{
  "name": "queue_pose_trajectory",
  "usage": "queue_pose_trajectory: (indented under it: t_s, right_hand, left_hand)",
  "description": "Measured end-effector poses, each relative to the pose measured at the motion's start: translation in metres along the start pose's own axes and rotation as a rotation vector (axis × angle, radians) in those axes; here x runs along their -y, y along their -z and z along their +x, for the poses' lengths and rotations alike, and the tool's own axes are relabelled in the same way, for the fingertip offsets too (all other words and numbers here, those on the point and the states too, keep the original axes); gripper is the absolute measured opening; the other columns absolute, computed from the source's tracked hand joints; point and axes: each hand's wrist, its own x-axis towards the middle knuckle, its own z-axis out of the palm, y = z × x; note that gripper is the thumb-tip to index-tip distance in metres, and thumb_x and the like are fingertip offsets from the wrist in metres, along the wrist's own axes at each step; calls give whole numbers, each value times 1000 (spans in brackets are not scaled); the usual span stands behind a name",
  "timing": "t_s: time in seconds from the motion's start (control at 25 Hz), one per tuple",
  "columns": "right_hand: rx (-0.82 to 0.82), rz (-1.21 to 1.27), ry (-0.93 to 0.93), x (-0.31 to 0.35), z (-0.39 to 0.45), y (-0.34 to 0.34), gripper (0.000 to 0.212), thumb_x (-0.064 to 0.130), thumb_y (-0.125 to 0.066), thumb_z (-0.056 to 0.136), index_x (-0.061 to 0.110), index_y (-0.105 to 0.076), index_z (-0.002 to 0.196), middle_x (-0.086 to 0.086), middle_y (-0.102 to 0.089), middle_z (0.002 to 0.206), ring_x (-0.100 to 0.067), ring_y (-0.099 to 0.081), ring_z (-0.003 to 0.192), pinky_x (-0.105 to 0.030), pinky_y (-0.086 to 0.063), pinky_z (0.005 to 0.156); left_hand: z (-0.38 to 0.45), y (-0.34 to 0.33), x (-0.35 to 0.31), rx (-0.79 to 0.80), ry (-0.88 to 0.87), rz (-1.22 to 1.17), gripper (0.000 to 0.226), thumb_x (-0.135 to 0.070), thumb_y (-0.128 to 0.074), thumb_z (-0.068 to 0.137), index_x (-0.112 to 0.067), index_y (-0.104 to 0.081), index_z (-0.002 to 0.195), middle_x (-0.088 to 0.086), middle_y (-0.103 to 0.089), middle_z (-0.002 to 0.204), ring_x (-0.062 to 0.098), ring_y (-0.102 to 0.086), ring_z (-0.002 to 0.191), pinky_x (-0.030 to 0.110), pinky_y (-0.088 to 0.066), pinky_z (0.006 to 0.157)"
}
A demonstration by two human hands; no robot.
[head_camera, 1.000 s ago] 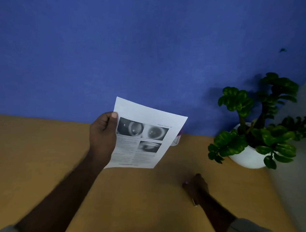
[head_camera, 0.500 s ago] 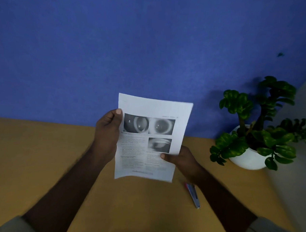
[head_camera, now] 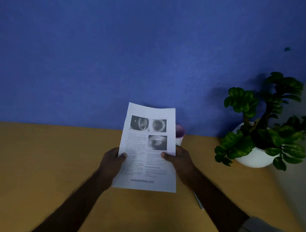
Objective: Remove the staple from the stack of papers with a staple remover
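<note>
A stack of papers (head_camera: pixel 146 133) printed with grey eye pictures and text is held upright over the wooden table (head_camera: pixel 41 163), facing me. My left hand (head_camera: pixel 111 162) grips its left edge with the thumb on the page. My right hand (head_camera: pixel 179 160) grips its right edge the same way. A slim metal tool (head_camera: pixel 198 201), which may be the staple remover, lies on the table and is partly hidden under my right forearm. No staple shows in the blurred page.
A pink and white cup (head_camera: pixel 180 134) stands behind the papers at the blue wall (head_camera: pixel 151 45). A leafy plant in a white pot (head_camera: pixel 255 157) stands at the right, beside a grey side wall.
My right hand left the metal tool on the table and took the papers' right edge. My left hand slid lower on the left edge, and the stack turned upright and came nearer.
</note>
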Motion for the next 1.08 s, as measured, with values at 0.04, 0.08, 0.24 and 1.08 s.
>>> queue_pose_trajectory:
  t_s: [0.04,0.08,0.24,1.08]
  right_hand:
    - [4,-32,-57,-7,1,-3,28,0,-69,82,9,-69,109,-10,-75,104,-27,-72,93,-37,-59,76]
    - [-5,-82,-110,-15,2,-6,29,-2,-66,83,9,-68,109,-9,-75,106,-26,-71,94,-38,-58,77]
    - [-13,-207,-231,-38,7,-20,37,-7,-49,79,16,-68,102,-3,-74,102,-24,-70,93,-39,-57,78]
    - [-79,-780,-489,-78,53,-23,36,8,-59,84,6,-48,118,-11,-59,118,-23,-60,97,-32,-57,72]
  left_hand:
    - [3,0,5,-62,17,-3,22,-6,-55,101,-7,-71,116,7,-72,114,26,-68,102,40,-52,91]
    - [7,0,10,-110,34,-5,21,-5,-55,101,-6,-71,114,8,-72,112,24,-67,96,36,-49,86]
    - [22,5,30,-133,115,56,23,-5,-52,101,-6,-71,114,11,-71,107,30,-67,95,40,-51,85]
    - [96,-8,65,-14,208,589,30,-12,-59,91,-10,-64,120,13,-68,117,31,-65,100,43,-58,87]
